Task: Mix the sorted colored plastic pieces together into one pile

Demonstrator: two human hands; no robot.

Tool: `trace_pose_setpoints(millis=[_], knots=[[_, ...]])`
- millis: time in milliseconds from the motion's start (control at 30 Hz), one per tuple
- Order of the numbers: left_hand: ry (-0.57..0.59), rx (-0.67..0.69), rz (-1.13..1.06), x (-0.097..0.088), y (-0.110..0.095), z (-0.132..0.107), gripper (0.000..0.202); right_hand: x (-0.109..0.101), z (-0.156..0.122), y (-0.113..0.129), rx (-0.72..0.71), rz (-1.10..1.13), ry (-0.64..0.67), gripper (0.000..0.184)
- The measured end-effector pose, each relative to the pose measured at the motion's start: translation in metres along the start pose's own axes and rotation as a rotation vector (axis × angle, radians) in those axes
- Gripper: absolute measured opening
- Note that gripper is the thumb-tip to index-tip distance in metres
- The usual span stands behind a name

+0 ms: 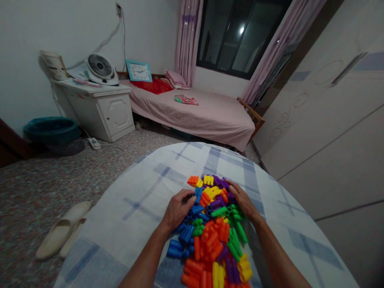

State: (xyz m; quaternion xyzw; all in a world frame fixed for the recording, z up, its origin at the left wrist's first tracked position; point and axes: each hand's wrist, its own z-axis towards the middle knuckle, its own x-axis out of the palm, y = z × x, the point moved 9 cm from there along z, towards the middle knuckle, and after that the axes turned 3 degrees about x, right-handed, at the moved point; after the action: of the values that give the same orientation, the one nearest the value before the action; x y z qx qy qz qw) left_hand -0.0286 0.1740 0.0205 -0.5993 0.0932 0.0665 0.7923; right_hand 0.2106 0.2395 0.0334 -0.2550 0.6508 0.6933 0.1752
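A heap of plastic toy building pieces (211,240), shaped like short joined tubes, lies on the cloth-covered table. It mixes orange, yellow, blue, green and purple. My left hand (179,209) rests at the heap's left side, fingers curved and thumb apart, touching or close beside the blue pieces (197,209). On the opposite side, my right hand (243,201) lies along the purple pieces (220,182) and green pieces (236,212) with its fingers stretched out. Neither hand visibly grips a piece, though some fingertips are hidden among them.
The round table carries a blue-and-white checked cloth (144,190). Beyond it stand a bed (210,112) and a white cabinet (117,114) with a fan (102,68). Slippers (64,228) and a teal bin (52,130) are on the floor. A wardrobe (330,132) rises at right.
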Motion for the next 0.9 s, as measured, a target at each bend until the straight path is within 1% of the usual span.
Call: trace_pose_setpoints(millis=[67, 133, 200, 300, 367, 400, 433, 467, 533, 567, 633, 700, 767, 833, 900], knots=[[-0.001, 0.006, -0.001, 0.000, 0.000, 0.000, 0.027, 0.004, -0.011, 0.014, -0.046, -0.009, 0.023, 0.050], [-0.005, 0.006, -0.006, 0.000, 0.000, 0.000, 0.028, 0.008, -0.027, 0.031, -0.123, -0.032, 0.035, 0.046], [-0.006, 0.007, -0.010, 0.000, -0.001, -0.001, 0.028, 0.015, -0.047, 0.049, -0.193, -0.068, 0.072, 0.042], [0.002, 0.010, -0.011, 0.000, -0.002, -0.001, 0.028, 0.027, -0.082, 0.070, -0.254, -0.164, 0.147, 0.037], [0.007, 0.013, -0.002, 0.000, -0.002, -0.001, 0.028, 0.028, -0.103, 0.080, -0.300, -0.223, 0.155, 0.036], [0.008, 0.014, 0.005, 0.000, -0.001, -0.001, 0.028, 0.023, -0.111, 0.081, -0.312, -0.242, 0.121, 0.034], [0.006, 0.013, 0.011, 0.000, -0.001, -0.001, 0.028, 0.015, -0.117, 0.079, -0.306, -0.258, 0.059, 0.030], [0.001, 0.011, 0.017, -0.001, 0.000, -0.001, 0.028, 0.004, -0.122, 0.074, -0.281, -0.281, -0.029, 0.027], [-0.009, 0.004, 0.025, -0.001, 0.001, -0.001, 0.028, -0.018, -0.130, 0.054, -0.195, -0.358, -0.208, 0.022], [-0.012, 0.001, 0.027, -0.002, 0.001, -0.001, 0.027, -0.025, -0.134, 0.043, -0.146, -0.412, -0.264, 0.021], [-0.011, 0.000, 0.028, -0.001, 0.002, -0.001, 0.027, -0.028, -0.139, 0.021, -0.073, -0.517, -0.271, 0.021], [-0.012, 0.000, 0.028, -0.001, 0.002, -0.001, 0.027, -0.019, -0.141, 0.005, -0.049, -0.600, -0.216, 0.023], [-0.014, 0.000, 0.028, -0.002, 0.002, -0.001, 0.027, -0.010, -0.140, -0.004, -0.056, -0.642, -0.191, 0.028], [-0.011, 0.002, 0.022, -0.002, 0.001, -0.001, 0.028, -0.005, -0.136, -0.010, -0.050, -0.627, -0.220, 0.029], [-0.005, 0.007, 0.010, -0.001, 0.000, -0.001, 0.028, -0.005, -0.129, -0.016, -0.020, -0.552, -0.254, 0.029]])
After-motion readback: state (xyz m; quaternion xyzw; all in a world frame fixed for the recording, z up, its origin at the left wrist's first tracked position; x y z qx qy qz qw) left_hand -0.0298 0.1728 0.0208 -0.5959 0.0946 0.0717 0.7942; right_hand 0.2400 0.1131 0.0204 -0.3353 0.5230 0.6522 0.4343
